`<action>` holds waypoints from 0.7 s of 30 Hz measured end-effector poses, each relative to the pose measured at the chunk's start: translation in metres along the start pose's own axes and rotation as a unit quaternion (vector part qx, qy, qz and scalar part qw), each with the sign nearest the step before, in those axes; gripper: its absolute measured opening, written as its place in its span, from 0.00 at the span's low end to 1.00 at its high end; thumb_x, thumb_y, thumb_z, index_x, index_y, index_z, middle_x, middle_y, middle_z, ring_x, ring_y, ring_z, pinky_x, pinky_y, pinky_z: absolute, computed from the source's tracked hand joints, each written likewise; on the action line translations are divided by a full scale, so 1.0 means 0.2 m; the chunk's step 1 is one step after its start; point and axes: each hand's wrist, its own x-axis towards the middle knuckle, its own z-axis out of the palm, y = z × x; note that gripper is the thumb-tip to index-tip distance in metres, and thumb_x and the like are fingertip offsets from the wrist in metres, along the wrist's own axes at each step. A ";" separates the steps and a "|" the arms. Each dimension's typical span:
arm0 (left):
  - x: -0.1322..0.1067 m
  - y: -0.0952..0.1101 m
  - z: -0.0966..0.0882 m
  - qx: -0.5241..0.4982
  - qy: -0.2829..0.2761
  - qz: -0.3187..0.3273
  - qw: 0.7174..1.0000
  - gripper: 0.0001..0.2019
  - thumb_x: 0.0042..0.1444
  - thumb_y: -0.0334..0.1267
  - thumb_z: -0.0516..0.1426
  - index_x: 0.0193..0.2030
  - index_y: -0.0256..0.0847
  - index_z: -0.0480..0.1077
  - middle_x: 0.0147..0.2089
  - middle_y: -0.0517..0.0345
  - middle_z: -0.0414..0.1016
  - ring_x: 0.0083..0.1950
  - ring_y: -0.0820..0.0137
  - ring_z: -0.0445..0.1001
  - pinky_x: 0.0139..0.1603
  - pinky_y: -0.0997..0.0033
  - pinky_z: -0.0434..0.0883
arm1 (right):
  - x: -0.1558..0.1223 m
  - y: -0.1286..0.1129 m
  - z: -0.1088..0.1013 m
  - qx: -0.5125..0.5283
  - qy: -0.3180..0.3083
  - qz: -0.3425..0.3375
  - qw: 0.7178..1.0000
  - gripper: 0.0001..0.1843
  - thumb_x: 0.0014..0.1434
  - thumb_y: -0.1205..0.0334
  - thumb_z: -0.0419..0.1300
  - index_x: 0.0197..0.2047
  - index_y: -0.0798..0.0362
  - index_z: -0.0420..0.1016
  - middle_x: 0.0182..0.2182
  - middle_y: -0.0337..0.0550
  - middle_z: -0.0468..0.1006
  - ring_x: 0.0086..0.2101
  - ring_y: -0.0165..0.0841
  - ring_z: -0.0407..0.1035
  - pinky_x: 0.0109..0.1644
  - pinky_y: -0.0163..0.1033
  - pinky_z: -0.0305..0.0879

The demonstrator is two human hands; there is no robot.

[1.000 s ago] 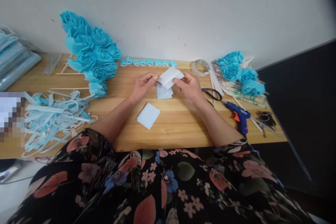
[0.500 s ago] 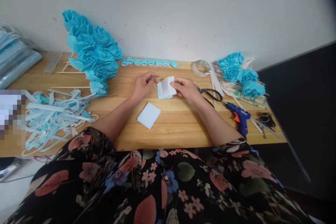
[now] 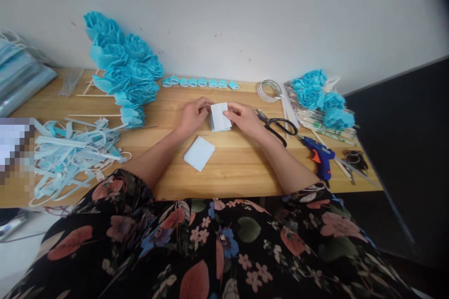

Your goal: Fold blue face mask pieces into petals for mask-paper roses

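Between my hands, a small stack of pale blue fabric sheets (image 3: 219, 119) is held up a little over the table. My right hand (image 3: 243, 120) pinches its right side, thumb on the front and fingers behind. My left hand (image 3: 194, 115) is closed at the upper left edge, its fingertips partly hidden behind the sheets. Nearer my body lies a second stack of pale blue squares (image 3: 199, 153), flat on the wood. Black-handled scissors (image 3: 277, 126) rest just right of my right wrist.
Blue fabric roses (image 3: 126, 65) on sticks stand at left, above a heap of cut straps (image 3: 73, 159). Small blue rolls (image 3: 201, 82) line the wall. At right are a tape roll (image 3: 269, 90), more roses (image 3: 322, 98) and a blue glue gun (image 3: 318, 154).
The front sheet's raised flap has swung left and now lies over the stack. My right hand has shifted slightly left, exposing more of the scissors. My left hand has edged toward the sheets.
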 end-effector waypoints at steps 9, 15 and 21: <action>0.00 0.00 0.00 0.010 0.006 -0.005 1.000 0.16 0.56 0.28 0.51 0.46 0.39 0.77 0.41 0.55 0.84 0.43 0.67 0.81 0.47 0.69 0.74 | 0.01 0.01 -0.01 -0.164 0.059 -0.033 0.984 0.17 0.61 0.56 0.59 0.48 0.55 0.82 0.27 0.36 0.73 0.28 0.31 0.64 0.37 0.37 0.59; 0.00 0.00 0.01 0.004 0.007 -0.012 1.000 0.17 0.56 0.27 0.51 0.46 0.38 0.77 0.35 0.58 0.82 0.39 0.69 0.80 0.46 0.69 0.73 | 0.02 0.01 -0.01 -0.191 0.068 -0.017 0.979 0.20 0.61 0.57 0.59 0.52 0.54 0.82 0.30 0.39 0.79 0.30 0.33 0.66 0.39 0.37 0.61; 0.00 0.00 0.00 0.011 0.037 0.013 0.999 0.17 0.55 0.25 0.50 0.45 0.37 0.78 0.40 0.54 0.83 0.42 0.69 0.79 0.47 0.69 0.73 | 0.03 0.02 -0.02 -0.213 0.078 -0.008 0.974 0.22 0.61 0.58 0.60 0.56 0.54 0.81 0.31 0.41 0.81 0.30 0.34 0.68 0.39 0.38 0.62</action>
